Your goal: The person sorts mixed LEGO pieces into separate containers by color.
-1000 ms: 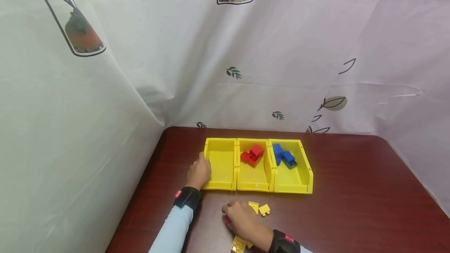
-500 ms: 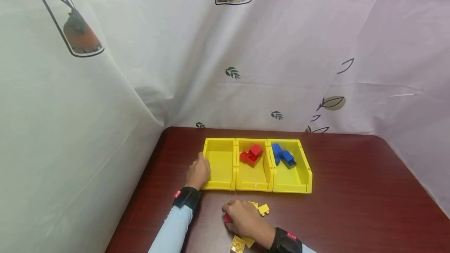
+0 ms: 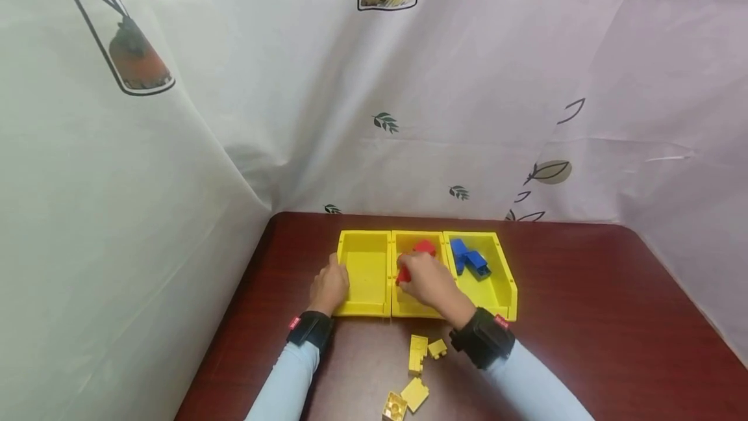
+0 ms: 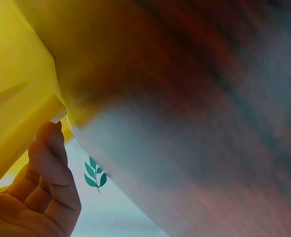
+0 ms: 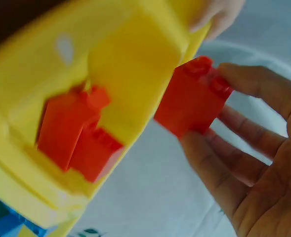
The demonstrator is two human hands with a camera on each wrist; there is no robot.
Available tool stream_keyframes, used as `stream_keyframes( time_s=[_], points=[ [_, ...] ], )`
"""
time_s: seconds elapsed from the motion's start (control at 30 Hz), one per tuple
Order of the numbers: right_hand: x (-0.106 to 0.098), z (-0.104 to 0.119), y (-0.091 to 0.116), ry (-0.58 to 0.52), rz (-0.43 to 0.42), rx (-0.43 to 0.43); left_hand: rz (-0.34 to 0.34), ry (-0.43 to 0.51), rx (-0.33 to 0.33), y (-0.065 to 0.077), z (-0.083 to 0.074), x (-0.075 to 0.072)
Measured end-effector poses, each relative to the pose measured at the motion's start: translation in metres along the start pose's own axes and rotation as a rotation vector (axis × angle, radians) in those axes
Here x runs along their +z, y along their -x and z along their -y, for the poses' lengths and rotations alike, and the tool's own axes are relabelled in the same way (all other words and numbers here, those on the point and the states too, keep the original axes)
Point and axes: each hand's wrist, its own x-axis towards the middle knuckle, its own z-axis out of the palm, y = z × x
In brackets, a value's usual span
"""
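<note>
My right hand (image 3: 431, 278) pinches a red toy brick (image 5: 189, 101) between thumb and fingers, over the middle yellow bin (image 3: 409, 309). Several red bricks (image 5: 63, 131) lie inside that bin, partly covered by the hand in the head view. On the left, my left hand (image 3: 329, 286) holds the outer side wall of the left yellow bin (image 3: 367, 278), which has nothing in it. Its curled fingers (image 4: 51, 158) sit right at the bin's edge in the left wrist view.
Blue bricks (image 3: 478, 264) lie in the right yellow bin (image 3: 504, 312), joined in a row with the other two. In front of the bins, several yellow bricks (image 3: 417, 353) are scattered on the dark red table (image 3: 590, 304). A white patterned cloth (image 3: 497, 70) hangs behind and to the left.
My right hand has lifted the red brick from the table among the yellow bricks and carried it forward over the middle bin. The left hand stays put.
</note>
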Motion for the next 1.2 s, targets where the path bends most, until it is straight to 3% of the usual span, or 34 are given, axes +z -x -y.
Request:
stream_keyframes(
  time_s=[0.23, 0.43, 0.6, 0.8, 1.2],
  points=[
    [0.011, -0.013, -0.028, 0.028, 0.094, 0.095, 0.003, -0.011, -0.011, 0.001, 0.000, 0.001],
    [0.030, -0.014, -0.034, -0.018, 0.195, 0.164, -0.029, -0.019, 0.024, 0.003, 0.001, 0.001],
    [0.042, -0.015, -0.036, -0.056, 0.241, 0.228, -0.013, -0.020, -0.007, 0.002, 0.000, -0.001],
    [0.047, -0.016, -0.037, -0.034, 0.240, 0.231, -0.028, -0.017, 0.021, 0.002, 0.000, 0.000],
    [0.047, -0.018, -0.037, -0.064, 0.230, 0.228, -0.021, -0.015, 0.009, 0.002, 0.000, -0.001]
  ],
)
